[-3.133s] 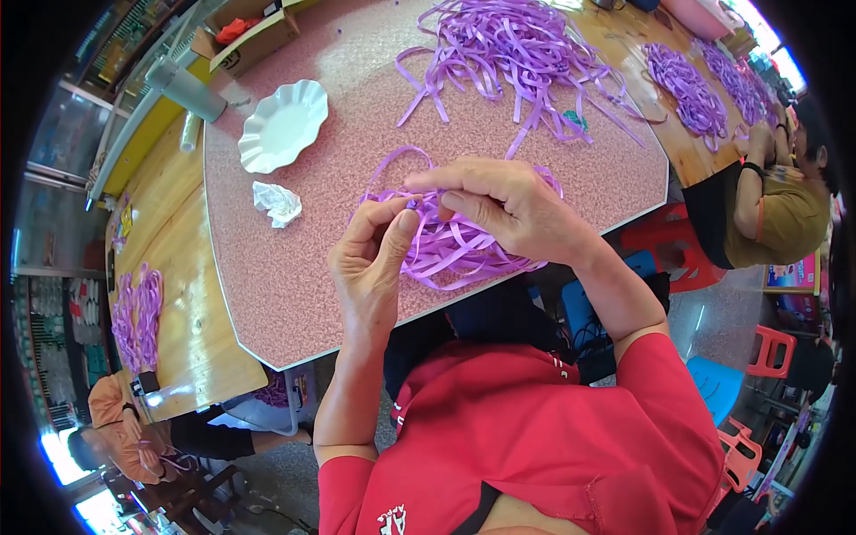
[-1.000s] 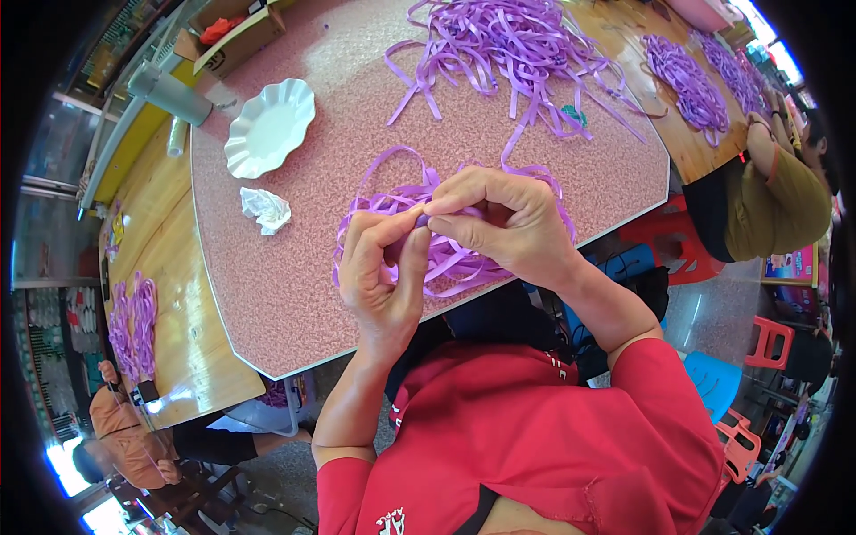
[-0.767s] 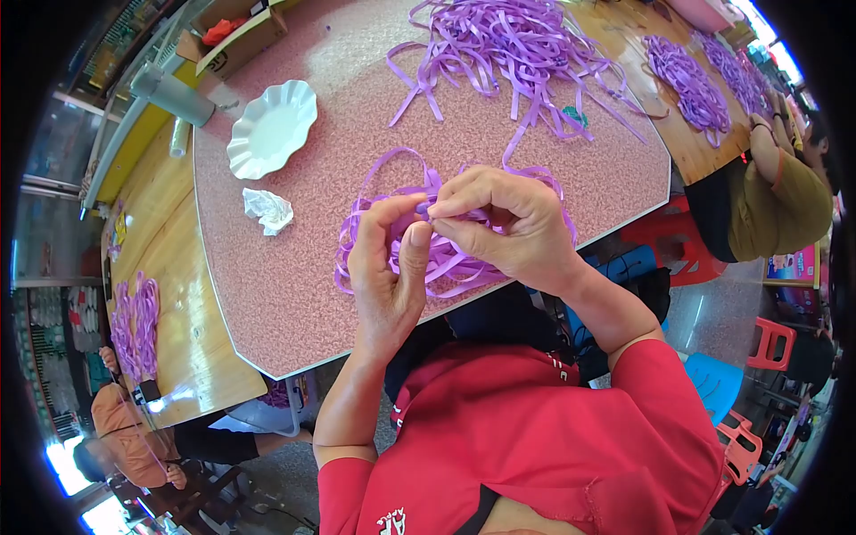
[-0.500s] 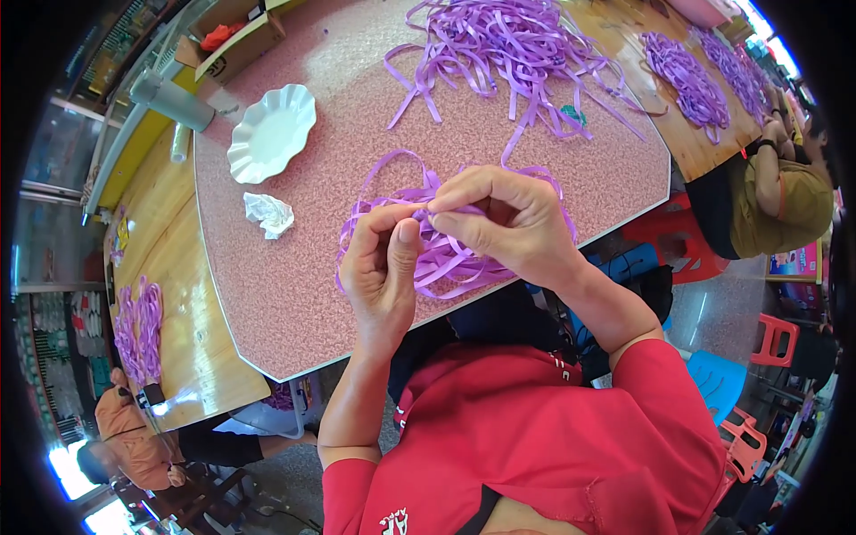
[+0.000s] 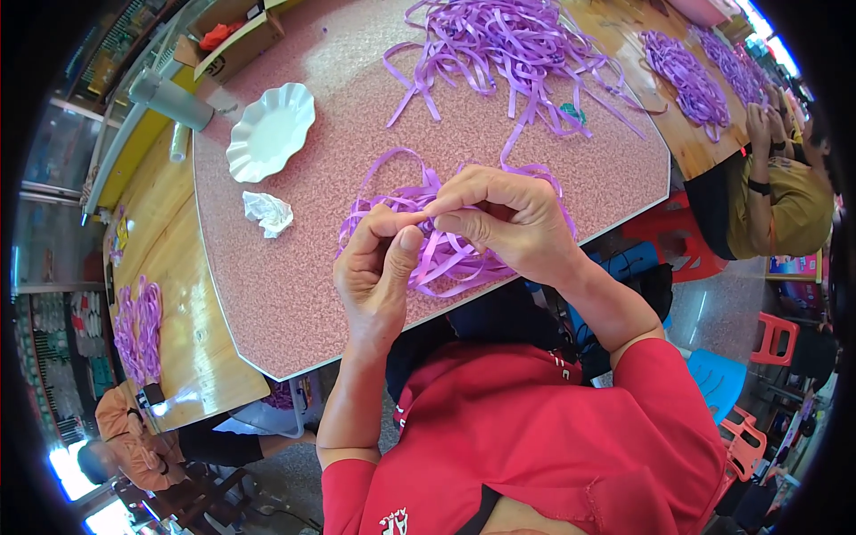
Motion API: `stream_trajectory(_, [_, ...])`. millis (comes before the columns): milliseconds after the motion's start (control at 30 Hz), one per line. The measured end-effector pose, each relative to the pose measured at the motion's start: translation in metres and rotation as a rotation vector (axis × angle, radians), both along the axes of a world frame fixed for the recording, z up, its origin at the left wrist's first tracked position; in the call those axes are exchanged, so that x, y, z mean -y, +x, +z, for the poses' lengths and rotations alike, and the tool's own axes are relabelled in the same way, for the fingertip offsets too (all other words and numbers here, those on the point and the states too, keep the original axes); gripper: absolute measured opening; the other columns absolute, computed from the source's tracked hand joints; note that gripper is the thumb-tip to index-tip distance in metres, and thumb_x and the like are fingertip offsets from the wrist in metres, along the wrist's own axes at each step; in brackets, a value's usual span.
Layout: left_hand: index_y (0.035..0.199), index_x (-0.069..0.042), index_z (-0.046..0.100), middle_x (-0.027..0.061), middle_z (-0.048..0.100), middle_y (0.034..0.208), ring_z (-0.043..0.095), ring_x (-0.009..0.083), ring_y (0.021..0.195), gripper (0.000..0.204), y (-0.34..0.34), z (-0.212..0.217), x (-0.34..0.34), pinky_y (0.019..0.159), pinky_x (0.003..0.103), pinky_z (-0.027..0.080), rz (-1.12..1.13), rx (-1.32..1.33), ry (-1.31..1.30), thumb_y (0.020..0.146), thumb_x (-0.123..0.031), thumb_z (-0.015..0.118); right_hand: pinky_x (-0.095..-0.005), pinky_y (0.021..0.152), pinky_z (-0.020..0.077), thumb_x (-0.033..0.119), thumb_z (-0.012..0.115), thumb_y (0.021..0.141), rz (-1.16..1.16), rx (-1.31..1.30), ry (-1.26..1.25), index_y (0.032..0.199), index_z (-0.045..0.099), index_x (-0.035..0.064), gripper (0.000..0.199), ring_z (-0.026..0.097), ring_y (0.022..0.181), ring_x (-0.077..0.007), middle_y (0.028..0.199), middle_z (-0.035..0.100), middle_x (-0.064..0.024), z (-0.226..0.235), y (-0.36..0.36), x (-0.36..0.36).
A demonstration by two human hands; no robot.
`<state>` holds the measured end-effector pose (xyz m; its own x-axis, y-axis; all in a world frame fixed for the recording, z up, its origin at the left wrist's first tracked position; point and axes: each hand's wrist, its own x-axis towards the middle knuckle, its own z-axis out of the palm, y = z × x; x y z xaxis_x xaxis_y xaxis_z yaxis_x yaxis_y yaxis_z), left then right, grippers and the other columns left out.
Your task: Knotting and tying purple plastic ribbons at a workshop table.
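Ribbon bundle (image 5: 450,245): a loose tangle of purple strips lying on the pink speckled table (image 5: 294,294), close to the table's near edge, directly under both hands.
Left hand (image 5: 379,272): raised just above the bundle, thumb and forefinger closed in a pinch on a thin end of purple ribbon; the other fingers curl loosely beneath.
Right hand (image 5: 513,223): meets the left hand fingertip to fingertip over the bundle, its thumb and forefinger pinching the same bit of ribbon; the remaining fingers are bent over the strips and hide part of them.
Red shirt (image 5: 553,437): worn by the person, nearer than the bundle, below the table's near edge.
Crumpled tissue (image 5: 267,212): on the table to the left of the bundle, well apart from it.
White dish (image 5: 270,132): scalloped rim, beyond the tissue, farther left and back from the bundle.
Ribbon pile (image 5: 508,45): a larger spread of loose purple strips at the far side of the table, beyond the bundle; one long strip trails from it toward the bundle.
Green clip (image 5: 572,112): small, lying among the strips between the pile and the bundle, to the right.
Grey cylinder (image 5: 171,100): past the dish, at the table's far left edge.
Another person (image 5: 776,205): seated right of the bundle, in a mustard shirt, at the next wooden table.
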<state>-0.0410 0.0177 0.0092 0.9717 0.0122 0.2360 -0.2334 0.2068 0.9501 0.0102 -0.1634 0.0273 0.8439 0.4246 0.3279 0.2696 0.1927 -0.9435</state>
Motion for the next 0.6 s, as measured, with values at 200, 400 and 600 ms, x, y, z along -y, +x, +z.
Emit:
stream_trajectory(200, [0.106,-0.002,0.066,-0.0039,0.048,0.088,0.042,0.0045,0.078,0.01,0.0,0.0031,0.0037,0.068,0.02,0.034,0.022,0.002,0.004,0.099,-0.01,0.064,-0.0206,0.06,0.0431,0.0,0.069,0.093,0.041,-0.102,-0.007,0.105,0.073,0.0008,0.013,0.056,0.072,-0.0053,0.095,0.067,-0.0048,0.0045,-0.0018,0.003])
stream_trajectory(400, [0.101,-0.001,0.065,-0.0038,0.047,0.084,0.04,0.0047,0.072,0.007,-0.0002,0.0042,0.0051,0.063,0.02,0.032,0.102,0.121,0.205,0.098,-0.007,0.066,-0.0203,0.056,0.0411,0.0,0.069,0.093,0.069,-0.243,0.045,0.106,0.073,0.0014,0.014,0.054,0.067,-0.0047,0.095,0.068,-0.0053,0.0029,-0.0053,0.0038])
stream_trajectory(600, [0.099,-0.001,0.064,-0.0037,0.046,0.078,0.038,0.0055,0.068,0.007,0.0002,0.0049,0.0061,0.059,0.023,0.03,0.171,0.204,0.32,0.097,-0.007,0.067,-0.0228,0.06,0.046,-0.002,0.072,0.09,-0.015,0.144,0.015,0.102,0.073,0.0013,0.012,0.059,0.072,-0.0083,0.096,0.069,-0.0072,0.0016,0.0008,0.001])
